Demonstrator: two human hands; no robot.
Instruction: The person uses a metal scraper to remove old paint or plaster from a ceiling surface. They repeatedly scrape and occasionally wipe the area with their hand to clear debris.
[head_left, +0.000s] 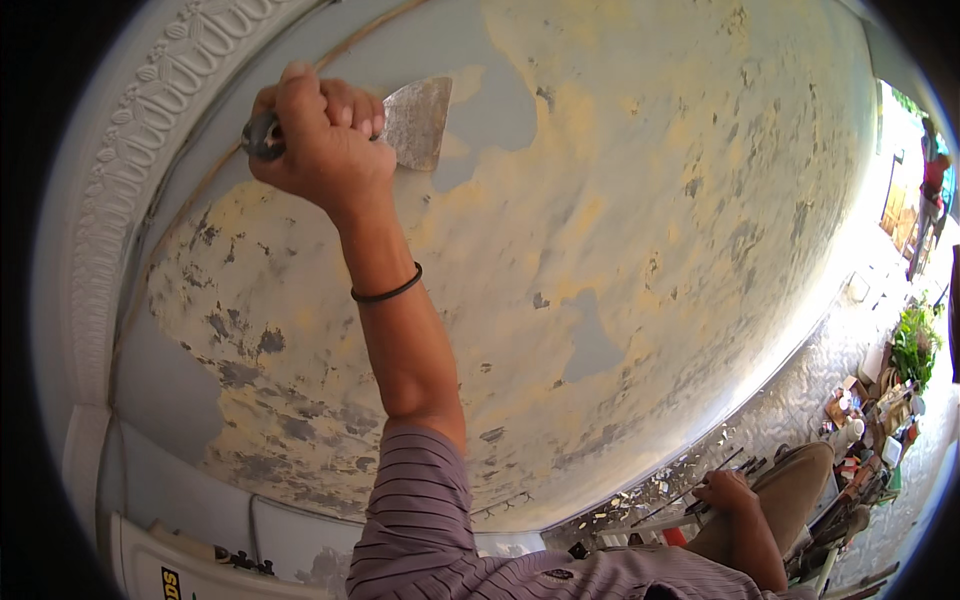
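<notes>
My left hand (330, 142) is raised high, its fingers wrapped around the dark handle of a scraper with a broad metal blade (420, 124). The blade lies flat along the wall (495, 247), beside a patch of exposed grey-blue surface (506, 105). Yellowish and whitish layers with dark flaked spots cover much of the wall. A black band (388, 287) circles my left forearm. Low on the right, my right hand (726, 491) rests beside my bent knee, near thin dark rods and a pale frame (637, 536). Whether its fingers hold anything is hard to make out.
White ornate moulding (124, 150) and a cable (195, 191) run along the left. A white casing (150, 562) stands at lower left. Flakes (637, 502) litter the floor. Mixed items (862, 450), a plant (915, 345) and another person (934, 180) are at right.
</notes>
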